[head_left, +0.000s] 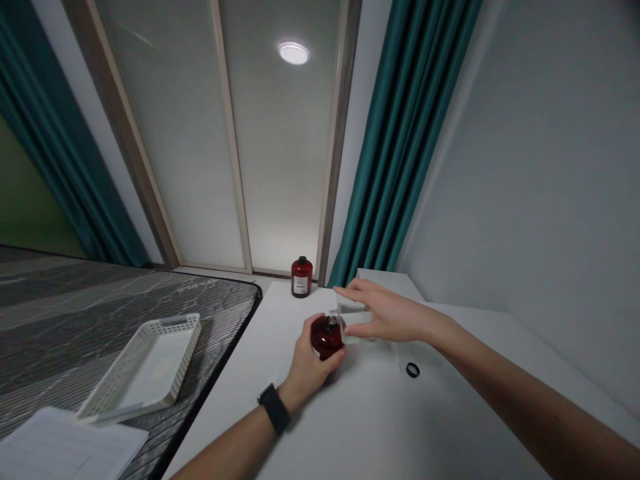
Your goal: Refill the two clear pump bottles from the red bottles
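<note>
You bring 2 vessels together over a smooth white tabletop (350,427), a rounded dark-red glossy bottle (327,343) in your left hand (311,367) and a clear, see-through container (356,319) in your right hand (387,313). Your left hand, a black-strapped watch (275,409) at its wrist, curls snugly round the red bottle near the middle of the table, thumb on the near side. Your right hand stands fairly wide, the container lying sideways between thumb and fingers, its narrow end at the red bottle's neck. The step in hand looks like a pour or a fitting at that mouth; whether any liquid runs, you cannot tell from here. The next move, by this judgement, calls for a steady left grip and a small, controlled tilt of the right wrist, with the 2 openings in line. A small black ring (413,370) lies to the right, below your right forearm, touched by neither hand. Farther back stands a 2nd red bottle with a white label and black top (301,272), upright and well apart from both hands.
</note>
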A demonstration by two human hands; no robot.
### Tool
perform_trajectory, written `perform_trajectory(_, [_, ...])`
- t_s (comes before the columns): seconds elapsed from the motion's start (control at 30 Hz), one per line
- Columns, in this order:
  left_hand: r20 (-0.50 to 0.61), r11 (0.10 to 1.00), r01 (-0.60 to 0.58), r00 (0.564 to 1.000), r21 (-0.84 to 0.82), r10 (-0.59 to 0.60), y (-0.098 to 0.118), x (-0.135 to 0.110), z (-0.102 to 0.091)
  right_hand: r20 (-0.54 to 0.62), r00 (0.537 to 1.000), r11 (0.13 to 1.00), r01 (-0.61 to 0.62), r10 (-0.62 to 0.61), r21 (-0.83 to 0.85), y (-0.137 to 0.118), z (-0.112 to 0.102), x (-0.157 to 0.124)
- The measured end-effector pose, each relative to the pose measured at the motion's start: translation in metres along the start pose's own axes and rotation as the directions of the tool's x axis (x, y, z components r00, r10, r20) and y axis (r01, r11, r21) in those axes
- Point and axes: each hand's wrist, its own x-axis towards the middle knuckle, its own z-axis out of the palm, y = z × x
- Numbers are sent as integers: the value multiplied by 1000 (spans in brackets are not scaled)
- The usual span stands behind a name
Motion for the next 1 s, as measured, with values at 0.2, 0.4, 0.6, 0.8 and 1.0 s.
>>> perform_trajectory(0.2, [-3,1000,-8,1000,-2,8,1,1,0,13,1000,1000,0,0,2,0,-1,0])
perform_trajectory(0.4, [5,1000,-3,1000,4,3,0,1,0,14,1000,1000,-1,1,-8,1,-1,1])
perform_trajectory(0.6, [19,1000,8,1000,-7,-8,1,1,-1,25,1000,1000,-9,9,-14,0,-2,1])
perform_trajectory(0.8, [17,1000,10,1000,4,-11,4,1,-1,0,1000,1000,24,-24,-18,4,0,0])
perform_trajectory(1.0, [21,1000,-1,1000,5,1,2,0,-1,15,1000,1000,17,-17,-18,4,-2,0])
